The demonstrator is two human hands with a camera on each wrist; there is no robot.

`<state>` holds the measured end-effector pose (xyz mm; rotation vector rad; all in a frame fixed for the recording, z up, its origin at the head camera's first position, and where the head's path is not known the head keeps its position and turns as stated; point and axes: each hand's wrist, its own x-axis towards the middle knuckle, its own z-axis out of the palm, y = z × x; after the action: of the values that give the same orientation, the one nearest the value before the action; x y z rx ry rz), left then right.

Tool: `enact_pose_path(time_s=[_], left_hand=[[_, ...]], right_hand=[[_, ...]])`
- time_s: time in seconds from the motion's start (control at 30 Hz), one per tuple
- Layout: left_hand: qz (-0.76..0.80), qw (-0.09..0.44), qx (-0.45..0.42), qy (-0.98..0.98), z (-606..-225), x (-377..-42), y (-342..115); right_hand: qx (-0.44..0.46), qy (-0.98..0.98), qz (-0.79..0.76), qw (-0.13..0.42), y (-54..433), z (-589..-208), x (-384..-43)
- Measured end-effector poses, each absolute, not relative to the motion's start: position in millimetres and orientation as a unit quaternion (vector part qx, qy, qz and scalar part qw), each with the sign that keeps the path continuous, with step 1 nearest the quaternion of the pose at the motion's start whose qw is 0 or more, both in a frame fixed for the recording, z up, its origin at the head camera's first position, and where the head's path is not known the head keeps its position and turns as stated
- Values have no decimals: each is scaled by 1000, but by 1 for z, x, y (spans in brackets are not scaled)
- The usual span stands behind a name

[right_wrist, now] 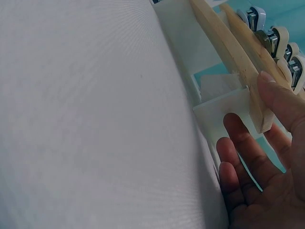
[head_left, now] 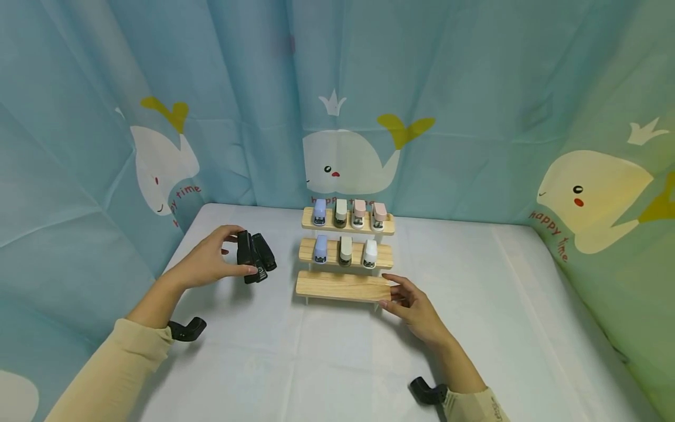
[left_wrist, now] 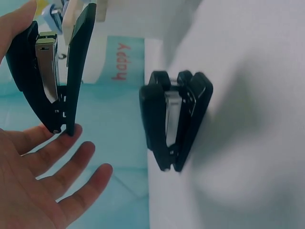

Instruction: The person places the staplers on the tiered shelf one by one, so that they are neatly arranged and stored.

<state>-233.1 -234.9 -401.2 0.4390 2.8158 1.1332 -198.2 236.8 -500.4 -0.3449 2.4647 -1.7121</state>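
My left hand (head_left: 208,258) grips a black stapler (head_left: 244,251) by its two ends, thumb at one and fingertips at the other. Just right of it more black stapler (head_left: 265,253) bodies stand on the table; in the left wrist view a standing stapler (left_wrist: 155,119) partly hides another behind it. A three-step wooden display rack (head_left: 340,285) stands in the middle. At the right end of its lowest step, my right hand (head_left: 416,310) pinches the board (right_wrist: 238,62) between thumb and fingers, with the other fingers (right_wrist: 228,179) loosely bent beside the white support.
Several small pastel staplers (head_left: 359,214) line the rack's top step. On the middle step are a blue stapler (head_left: 320,249), a beige one (head_left: 345,251) and a white one (head_left: 370,254). A blue whale-print curtain (head_left: 253,105) hangs behind the white table (head_left: 253,363).
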Motion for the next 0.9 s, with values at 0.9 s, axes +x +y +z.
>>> enact_pose_path(time_s=[0.9], left_hand=[[352,57,200,913,-398,-209,-181]], right_hand=[[-119,816,-563,55,236,-500,-198]])
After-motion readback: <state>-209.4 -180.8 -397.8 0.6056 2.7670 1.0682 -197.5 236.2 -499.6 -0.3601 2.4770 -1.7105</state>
